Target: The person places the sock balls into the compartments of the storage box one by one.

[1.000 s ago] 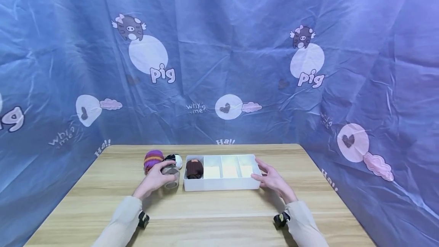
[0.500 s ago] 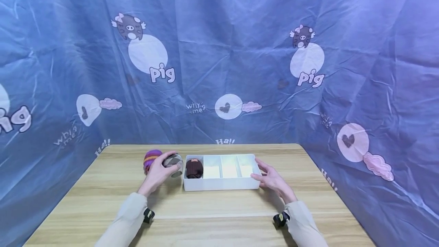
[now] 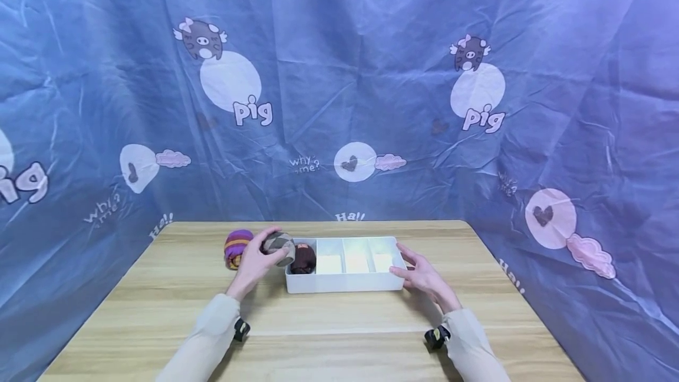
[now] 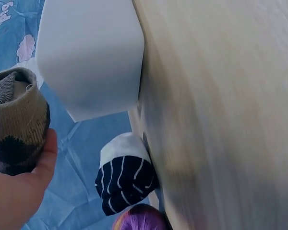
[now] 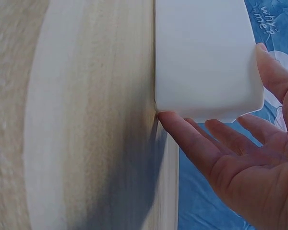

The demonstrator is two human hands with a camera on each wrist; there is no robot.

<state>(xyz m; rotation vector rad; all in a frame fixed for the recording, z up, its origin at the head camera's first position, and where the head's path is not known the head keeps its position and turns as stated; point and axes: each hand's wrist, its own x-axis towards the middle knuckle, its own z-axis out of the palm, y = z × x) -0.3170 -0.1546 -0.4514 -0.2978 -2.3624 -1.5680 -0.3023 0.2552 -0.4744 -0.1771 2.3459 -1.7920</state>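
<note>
My left hand (image 3: pixel 257 262) grips a rolled grey-and-tan patterned sock (image 3: pixel 279 247), held up at the left end of a white divided box (image 3: pixel 345 282). In the left wrist view the rolled sock (image 4: pixel 17 127) shows its folded opening, with the thumb along its side. A dark brown rolled sock (image 3: pixel 305 259) sits in the box's leftmost compartment. At the box's right end my right hand (image 3: pixel 424 275) holds on, thumb over the rim and fingers along the end wall. The right wrist view shows these fingers (image 5: pixel 192 139) against the white box (image 5: pixel 206 57).
A purple and orange striped rolled sock (image 3: pixel 236 244) lies on the wooden table (image 3: pixel 329 346), left of the box. Near it, a black-and-white striped rolled sock (image 4: pixel 125 172) shows in the left wrist view; my left hand hides it from the head view. A blue printed curtain (image 3: pixel 329 87) surrounds the table.
My left hand has lifted the grey-and-tan sock and carried it right, from beside the box to over its left edge. The right hand stays at the box's right end.
</note>
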